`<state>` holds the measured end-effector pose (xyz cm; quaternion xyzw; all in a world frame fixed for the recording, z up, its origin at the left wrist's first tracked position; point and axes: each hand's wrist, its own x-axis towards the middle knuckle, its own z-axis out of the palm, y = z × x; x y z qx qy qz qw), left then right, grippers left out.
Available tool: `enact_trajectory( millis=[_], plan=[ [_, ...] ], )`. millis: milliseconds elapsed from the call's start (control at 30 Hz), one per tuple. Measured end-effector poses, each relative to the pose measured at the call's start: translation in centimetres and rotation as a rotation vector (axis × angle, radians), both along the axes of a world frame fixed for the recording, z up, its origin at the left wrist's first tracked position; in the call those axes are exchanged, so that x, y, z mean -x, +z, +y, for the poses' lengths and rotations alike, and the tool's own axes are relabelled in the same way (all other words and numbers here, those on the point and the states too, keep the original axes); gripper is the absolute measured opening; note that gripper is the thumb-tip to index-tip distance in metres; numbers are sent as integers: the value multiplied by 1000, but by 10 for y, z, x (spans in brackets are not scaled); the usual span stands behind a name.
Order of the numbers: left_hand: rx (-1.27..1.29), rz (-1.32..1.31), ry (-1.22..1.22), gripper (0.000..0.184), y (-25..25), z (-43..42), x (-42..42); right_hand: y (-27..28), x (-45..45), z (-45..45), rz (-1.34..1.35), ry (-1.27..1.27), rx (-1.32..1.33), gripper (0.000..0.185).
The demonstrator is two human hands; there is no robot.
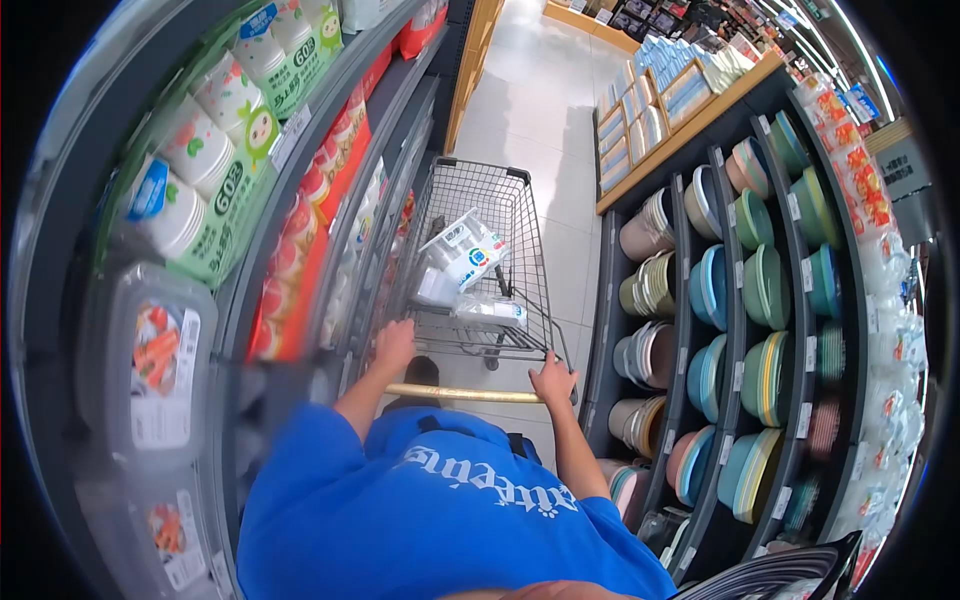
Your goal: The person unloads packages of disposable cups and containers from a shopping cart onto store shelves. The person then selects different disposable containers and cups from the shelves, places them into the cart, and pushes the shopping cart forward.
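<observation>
A wire shopping cart [525, 225] stands in front of me, with a yellow handlebar [465, 394] across its near end. My left hand [394, 345] is closed on the cart's frame at the near left corner. At the near right corner, my right hand [553, 380] has its fingers curled over the frame. Both hands sit forward of the handlebar. Inside the basket lies a tilted white printed plastic pack [468, 250]. A smaller clear-and-white pack [492, 312] rests nearer to me, beside a whitish package [435, 287].
Shelves with packs of paper cups [195, 150] and clear food boxes [160, 375] rise close on the left. Stacked plastic basins [765, 285] fill shelves on the right. A wooden display rack [680, 115] stands farther along, beside the tiled aisle floor [540, 100].
</observation>
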<state>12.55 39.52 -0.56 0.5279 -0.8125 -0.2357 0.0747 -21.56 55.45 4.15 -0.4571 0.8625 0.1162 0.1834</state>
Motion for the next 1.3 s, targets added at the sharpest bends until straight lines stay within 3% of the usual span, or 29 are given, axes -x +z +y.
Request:
enact_trajectory(
  millis=[500,933,1067,1300],
  plan=[
    [-22,-11,134,11,3,179,-20,-15,-15,133,61,-18,138,49],
    [22,15,106,22,-12,241,-71,-16,-69,207,90,-31,162,47],
    [0,-6,91,12,-10,259,-96,-14,-100,234,76,-64,155,44],
    [0,12,13,14,-13,271,-150,-14,-155,264,72,-88,141,47]
  ],
)
